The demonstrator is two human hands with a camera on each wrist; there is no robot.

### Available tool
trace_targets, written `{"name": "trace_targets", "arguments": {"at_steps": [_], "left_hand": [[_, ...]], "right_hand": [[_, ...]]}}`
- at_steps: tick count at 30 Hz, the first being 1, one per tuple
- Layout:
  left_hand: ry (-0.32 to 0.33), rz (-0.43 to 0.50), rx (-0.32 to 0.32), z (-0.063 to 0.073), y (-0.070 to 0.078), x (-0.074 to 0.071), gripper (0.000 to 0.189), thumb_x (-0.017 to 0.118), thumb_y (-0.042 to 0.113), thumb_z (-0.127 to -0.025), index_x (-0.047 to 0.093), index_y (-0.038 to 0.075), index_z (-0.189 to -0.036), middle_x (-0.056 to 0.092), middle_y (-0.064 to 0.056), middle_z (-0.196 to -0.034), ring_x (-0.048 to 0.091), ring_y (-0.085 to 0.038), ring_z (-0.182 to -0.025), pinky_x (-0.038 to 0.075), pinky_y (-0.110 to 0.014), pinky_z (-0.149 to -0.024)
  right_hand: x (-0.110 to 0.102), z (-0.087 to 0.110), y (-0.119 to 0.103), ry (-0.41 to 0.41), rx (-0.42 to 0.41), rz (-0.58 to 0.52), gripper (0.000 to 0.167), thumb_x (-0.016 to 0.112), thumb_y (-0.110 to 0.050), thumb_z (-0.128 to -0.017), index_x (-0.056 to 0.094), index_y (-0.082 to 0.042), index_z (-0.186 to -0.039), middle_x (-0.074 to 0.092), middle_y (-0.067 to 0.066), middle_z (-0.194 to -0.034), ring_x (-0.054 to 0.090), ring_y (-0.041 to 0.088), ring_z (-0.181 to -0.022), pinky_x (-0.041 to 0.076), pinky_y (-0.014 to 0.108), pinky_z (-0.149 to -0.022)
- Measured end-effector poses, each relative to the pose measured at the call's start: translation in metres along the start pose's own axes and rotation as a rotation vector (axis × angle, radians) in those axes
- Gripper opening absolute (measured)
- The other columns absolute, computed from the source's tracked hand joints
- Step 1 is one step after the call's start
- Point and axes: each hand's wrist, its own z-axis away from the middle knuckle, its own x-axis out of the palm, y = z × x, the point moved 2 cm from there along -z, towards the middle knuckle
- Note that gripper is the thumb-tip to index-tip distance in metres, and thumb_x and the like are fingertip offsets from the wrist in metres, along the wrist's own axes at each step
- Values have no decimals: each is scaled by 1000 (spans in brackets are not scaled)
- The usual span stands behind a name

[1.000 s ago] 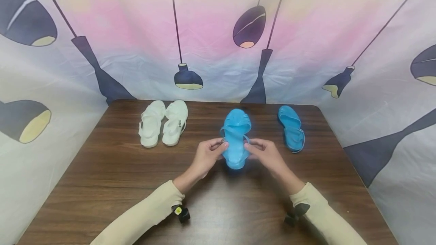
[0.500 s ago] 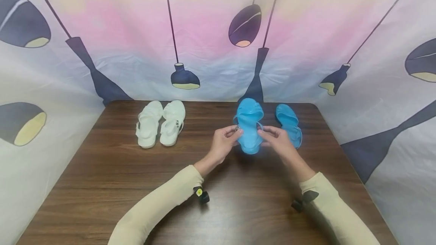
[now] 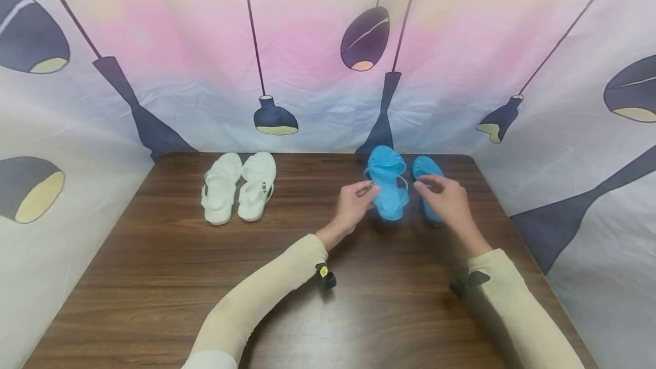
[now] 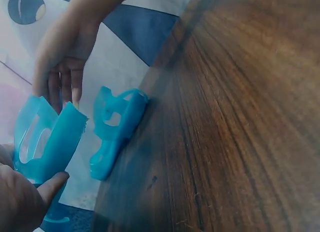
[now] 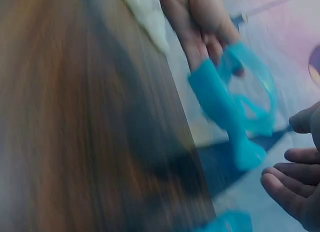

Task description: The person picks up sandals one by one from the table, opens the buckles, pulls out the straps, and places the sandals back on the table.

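A light blue jelly sandal [image 3: 390, 201] is pinched at its left side by my left hand [image 3: 355, 205], thumb on top. In the right wrist view this sandal [image 5: 220, 102] hangs off the tabletop, heel toward the camera. My right hand [image 3: 447, 203] is apart from it, to its right, with fingers loosely bent and a gap between thumb and fingers. That hand overlaps the second blue sandal [image 3: 425, 167] in the head view, hiding much of it. The left wrist view shows this second sandal [image 4: 122, 124] lying on the table, beyond the held one.
A pair of white sandals stands side by side at the back left, the left one [image 3: 220, 198] and the right one [image 3: 258, 187]. The brown wooden table [image 3: 287, 278] ends at a fabric backdrop [image 3: 318, 84] printed with lamps. A small black camera [image 3: 328, 279] sits at the left wrist.
The held blue sandal has moved right and away from me, close beside the second one. My right hand has let go of it and shifted right; my left hand still grips it.
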Motion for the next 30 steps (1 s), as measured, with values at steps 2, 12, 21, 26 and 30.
{"name": "trace_targets", "arguments": {"at_steps": [2,12,21,26,30], "left_hand": [[2,-9,3,-5,-4,4,32,69,14,-99,69,-4,-125,72,-22,-118,70,-31,-112,58,-45,-89],[7,-77,-3,-18,-22,20,36,69,19,-99,68,-3,-128,72,-17,-120,71,-26,-112,60,-37,-86],[51,-90,-4,-24,-35,31,35,71,21,-99,69,-1,-126,73,-15,-117,72,-22,-108,60,-39,-87],[80,-80,-21,-25,-39,36,34,71,20,-98,70,-2,-125,74,-15,-116,72,-24,-107,60,-42,-88],[82,-61,-29,-26,-41,38,34,71,19,-98,70,-3,-124,74,-16,-116,72,-24,-107,59,-43,-88]], "right_hand": [[-7,-6,10,69,-27,64,60,62,-53,-99,65,-5,-134,64,22,-135,66,41,-110,55,56,-90],[-21,-22,57,-47,190,102,79,58,-58,-99,45,-1,-151,43,30,-153,40,52,-139,40,67,-107],[-19,-22,70,-118,274,83,75,55,-51,-102,41,4,-152,39,33,-154,39,54,-139,38,67,-109],[-16,-21,76,-142,314,62,75,51,-53,-103,41,5,-151,39,33,-153,39,52,-139,37,64,-111],[-14,-19,79,-148,333,36,76,50,-53,-103,41,7,-150,40,33,-153,39,51,-140,36,63,-113]]}}
